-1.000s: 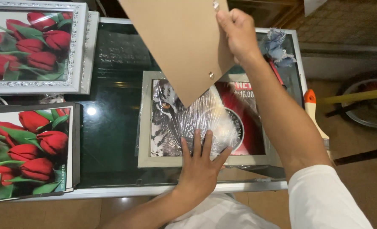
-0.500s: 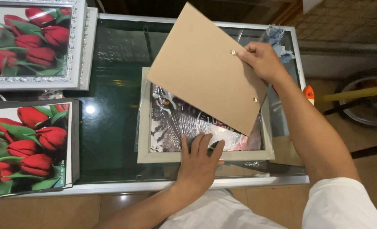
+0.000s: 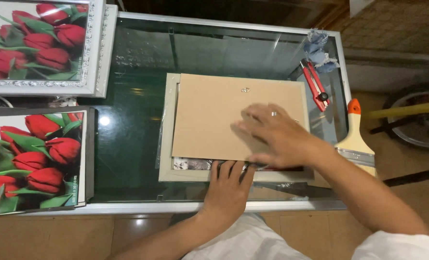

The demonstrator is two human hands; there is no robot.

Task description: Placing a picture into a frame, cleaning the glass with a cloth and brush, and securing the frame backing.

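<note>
A pale picture frame lies face down on the glass table. A brown backing board rests flat in it and covers most of the picture, of which a dark strip shows along the near edge. My right hand lies flat on the board's near right part, blurred by motion. My left hand presses its fingers on the frame's near edge, fingertips touching the board's lower border.
Two framed tulip pictures sit at left, one with a silver frame and one with a dark frame. A red utility knife, a blue cloth and a paint brush lie at right.
My right hand has brought the board down from above the table onto the frame, flat over the picture. My left hand has slid back from the picture to the frame's near edge.
</note>
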